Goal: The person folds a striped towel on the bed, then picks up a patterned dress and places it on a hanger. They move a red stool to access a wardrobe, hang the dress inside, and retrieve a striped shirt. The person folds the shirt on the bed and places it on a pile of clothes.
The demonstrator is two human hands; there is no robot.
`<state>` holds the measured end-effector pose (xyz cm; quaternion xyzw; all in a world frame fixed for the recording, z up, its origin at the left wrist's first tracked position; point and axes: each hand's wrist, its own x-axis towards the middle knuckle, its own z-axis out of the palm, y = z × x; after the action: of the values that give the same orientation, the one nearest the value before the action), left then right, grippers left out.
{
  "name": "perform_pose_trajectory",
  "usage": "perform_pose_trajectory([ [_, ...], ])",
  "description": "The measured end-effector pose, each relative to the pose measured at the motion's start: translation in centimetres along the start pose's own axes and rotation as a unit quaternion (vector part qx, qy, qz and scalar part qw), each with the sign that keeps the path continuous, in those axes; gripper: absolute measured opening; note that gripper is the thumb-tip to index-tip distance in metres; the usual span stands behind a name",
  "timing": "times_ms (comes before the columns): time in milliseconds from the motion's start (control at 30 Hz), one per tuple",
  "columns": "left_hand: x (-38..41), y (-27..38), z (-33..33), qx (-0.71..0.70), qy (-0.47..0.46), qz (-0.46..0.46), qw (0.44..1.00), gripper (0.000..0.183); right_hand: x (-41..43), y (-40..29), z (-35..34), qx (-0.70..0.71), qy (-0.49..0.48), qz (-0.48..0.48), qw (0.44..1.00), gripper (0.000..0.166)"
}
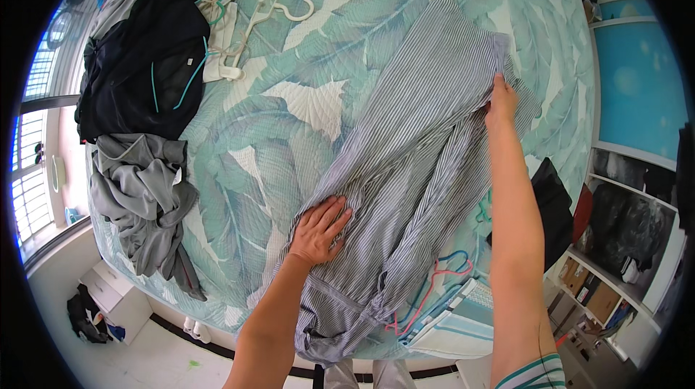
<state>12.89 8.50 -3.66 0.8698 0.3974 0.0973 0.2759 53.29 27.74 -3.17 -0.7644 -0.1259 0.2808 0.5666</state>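
Note:
A blue-and-white striped garment [391, 155] with long legs or sleeves lies spread across the bed. Its lower part, by the bed's near edge, is bunched, and a sewn band crosses it there. My left hand [321, 230] rests flat on the cloth near the garment's left edge, fingers spread. At the upper right, my right hand [501, 100] pinches the striped cloth by the hemmed edge, thumb on top. The fingers under the fabric are partly hidden.
Leaf-patterned bedding [260, 133] covers the bed. A black garment [146, 63] and a crumpled grey garment [144, 199] lie left, beside white hangers [266, 8]. Near right are a pink hanger [434, 286], a folded striped cloth [461, 324] and black cloth [554, 215]. Shelves [608, 280] stand beyond.

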Motion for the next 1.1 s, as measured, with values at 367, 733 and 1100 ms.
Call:
perform_pose_trajectory([
  [367, 0.1, 0.3, 0.1, 0.017, 0.000, 0.009, 1.000, 0.066, 0.1, 0.4, -2.0, 0.068, -0.036, 0.084, 0.993, 0.042],
  [733, -0.1, 0.8, -0.2, 0.031, 0.020, 0.016, 0.999, 0.063, -11.7, 0.8, -2.8, -0.123, -0.328, 0.071, 0.934, 0.030],
  [1100, -3.2, 7.2, -1.1, 0.007, 0.005, 0.054, 0.999, 0.062, -9.7, 4.2, -3.3, -0.358, -0.145, -0.098, 0.917, 0.030],
])
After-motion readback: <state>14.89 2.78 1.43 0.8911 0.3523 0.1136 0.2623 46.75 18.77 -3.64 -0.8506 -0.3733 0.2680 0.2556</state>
